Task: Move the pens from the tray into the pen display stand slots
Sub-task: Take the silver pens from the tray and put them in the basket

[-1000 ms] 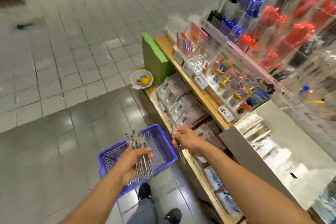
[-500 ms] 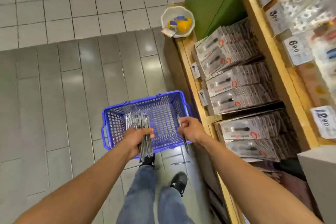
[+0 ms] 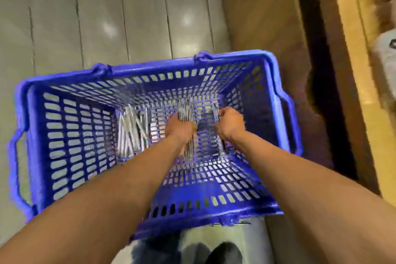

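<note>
Since the earlier frames the head view is tipping from the shelves straight down, and both hands are now reaching deep into the blue basket that is filling the middle of the frame. The left hand is gripping a bundle of pens, fingers curled around it, at frame centre. The right hand, just right of it, is pinching a single pen. A loose pile of pens is lying on the basket floor, left of the left hand and apart from it. The display stand is lying out of view, so no slotting is showing; judging by this, most of the task is remaining.
</note>
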`<state>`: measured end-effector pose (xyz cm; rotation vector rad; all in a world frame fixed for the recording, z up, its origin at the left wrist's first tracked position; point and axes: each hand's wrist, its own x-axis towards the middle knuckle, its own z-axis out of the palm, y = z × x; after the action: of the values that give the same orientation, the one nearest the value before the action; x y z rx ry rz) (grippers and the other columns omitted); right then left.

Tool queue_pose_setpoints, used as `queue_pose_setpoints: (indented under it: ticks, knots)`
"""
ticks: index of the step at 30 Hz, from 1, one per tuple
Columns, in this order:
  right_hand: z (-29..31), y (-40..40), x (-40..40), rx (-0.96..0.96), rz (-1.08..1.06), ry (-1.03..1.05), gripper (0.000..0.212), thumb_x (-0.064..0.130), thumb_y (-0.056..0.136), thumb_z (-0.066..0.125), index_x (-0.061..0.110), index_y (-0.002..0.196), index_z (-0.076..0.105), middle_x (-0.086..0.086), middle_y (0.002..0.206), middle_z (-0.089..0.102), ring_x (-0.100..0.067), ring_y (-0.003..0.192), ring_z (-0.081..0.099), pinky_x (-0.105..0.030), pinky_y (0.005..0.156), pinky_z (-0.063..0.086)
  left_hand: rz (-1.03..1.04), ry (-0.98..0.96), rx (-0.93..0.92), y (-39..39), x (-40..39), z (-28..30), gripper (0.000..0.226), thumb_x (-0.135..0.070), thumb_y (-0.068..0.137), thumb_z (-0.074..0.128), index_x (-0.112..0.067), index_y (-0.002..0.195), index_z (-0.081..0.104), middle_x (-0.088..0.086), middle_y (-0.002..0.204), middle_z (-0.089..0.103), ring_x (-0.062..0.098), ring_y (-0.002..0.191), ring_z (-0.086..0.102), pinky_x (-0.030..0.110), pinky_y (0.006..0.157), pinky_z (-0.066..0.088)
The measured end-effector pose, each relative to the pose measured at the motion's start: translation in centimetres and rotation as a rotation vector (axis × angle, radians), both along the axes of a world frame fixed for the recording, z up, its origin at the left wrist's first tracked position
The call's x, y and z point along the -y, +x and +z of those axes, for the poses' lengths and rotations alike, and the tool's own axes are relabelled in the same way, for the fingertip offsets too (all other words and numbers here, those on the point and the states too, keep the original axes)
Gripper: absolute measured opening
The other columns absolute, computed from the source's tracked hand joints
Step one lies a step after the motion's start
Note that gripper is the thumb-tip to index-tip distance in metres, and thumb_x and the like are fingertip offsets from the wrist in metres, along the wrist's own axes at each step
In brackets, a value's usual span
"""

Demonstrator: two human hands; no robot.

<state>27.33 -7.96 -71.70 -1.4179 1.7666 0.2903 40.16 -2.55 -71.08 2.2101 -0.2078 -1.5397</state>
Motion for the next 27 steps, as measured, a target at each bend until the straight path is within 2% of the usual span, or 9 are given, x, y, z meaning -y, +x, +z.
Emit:
queue_pose_setpoints:
  ticks: [3,6,8,15,20,22,24,26,27]
  knots:
    - [-4.9,0.3,0.3,-0.066,0.022,-0.03,0.031,0.012,0.085,0.066,0.003,0.114,0.061,-0.02,0.118,0.064,-0.036,0.112,0.06,-0.038,0.09,0.048,-0.054,0.011,0.116,-0.8,1.0,-4.8,0.029,-0.005,0.079,0.068,0.001,0.107,0.069,0.018,0.105,0.072,0.03,0.087,0.068,0.039,0.08,0.058]
    - [-8.1,0.4,0.8,-0.081,-0.023,-0.054,0.041,0.008,0.088,0.066,0.004,0.127,0.053,-0.018,0.119,0.063,-0.034,0.105,0.062,-0.037,0.082,0.051,-0.016,-0.019,0.098,-2.0,2.2,-7.7,0.052,-0.004,0.084,0.069,-0.007,0.133,0.053,0.005,0.101,0.068,0.013,0.065,0.055,0.023,0.055,0.047]
    - [-9.1,0.3,1.0,-0.07,-0.051,-0.076,0.047,0.006,0.089,0.065,0.006,0.133,0.048,-0.016,0.117,0.062,-0.029,0.096,0.061,-0.031,0.071,0.047,-0.063,-0.028,0.092,-2.6,2.8,-8.9,0.062,-0.004,0.086,0.068,-0.011,0.142,0.043,0.006,0.115,0.065,0.013,0.07,0.054,0.021,0.056,0.045]
    - [-9.1,0.1,0.8,0.006,-0.022,-0.06,0.048,0.003,0.088,0.062,0.007,0.133,0.045,-0.015,0.119,0.058,-0.032,0.107,0.058,-0.036,0.084,0.049,-0.307,-0.017,0.191,-3.5,3.2,-8.4,0.062,-0.015,0.082,0.076,-0.008,0.136,0.047,0.012,0.129,0.059,0.032,0.111,0.062,0.044,0.092,0.054]
    - [-6.4,-0.5,0.2,0.015,-0.014,0.025,0.044,0.002,0.089,0.059,0.006,0.131,0.05,-0.015,0.119,0.061,-0.031,0.105,0.06,-0.036,0.085,0.053,-0.363,0.009,0.117,-2.5,2.0,-6.2,0.036,-0.006,0.092,0.062,-0.002,0.128,0.056,-0.001,0.081,0.054,0.017,0.069,0.059,0.023,0.057,0.05]
    - [-4.7,-1.0,-0.2,0.017,-0.001,0.049,0.04,0.008,0.091,0.06,0.006,0.13,0.052,-0.014,0.123,0.06,-0.032,0.11,0.058,-0.035,0.089,0.05,-0.338,0.001,0.067,-2.0,1.6,-4.3,0.04,-0.006,0.094,0.059,-0.006,0.133,0.053,0.005,0.103,0.064,0.029,0.092,0.067,0.03,0.074,0.054]
    - [-2.8,-1.4,-1.0,0.086,-0.052,0.055,0.038,0.013,0.091,0.061,0.009,0.128,0.056,-0.01,0.124,0.062,-0.029,0.11,0.061,-0.033,0.092,0.049,-0.3,-0.011,0.018,-1.3,0.9,-1.9,0.022,-0.004,0.095,0.056,-0.008,0.115,0.06,0.01,0.118,0.062,0.035,0.111,0.064,0.042,0.094,0.055]
    - [-1.3,-1.8,-2.0,0.17,-0.16,0.043,0.03,0.014,0.09,0.063,0.012,0.12,0.061,-0.009,0.115,0.067,-0.025,0.101,0.064,-0.031,0.083,0.049,-0.264,-0.038,-0.02,-0.6,0.2,-0.4,0.013,-0.002,0.095,0.054,-0.012,0.09,0.059,0.008,0.102,0.061,0.029,0.099,0.065,0.046,0.09,0.057]
    - [0.2,-2.1,-3.1,0.222,-0.231,0.047,0.025,0.014,0.09,0.063,0.012,0.115,0.063,-0.01,0.109,0.068,-0.025,0.095,0.065,-0.031,0.078,0.047,-0.234,-0.047,-0.067,-0.4,-0.5,0.9,0.012,-0.003,0.095,0.054,-0.013,0.092,0.06,0.006,0.095,0.06,0.024,0.09,0.063,0.043,0.083,0.059]
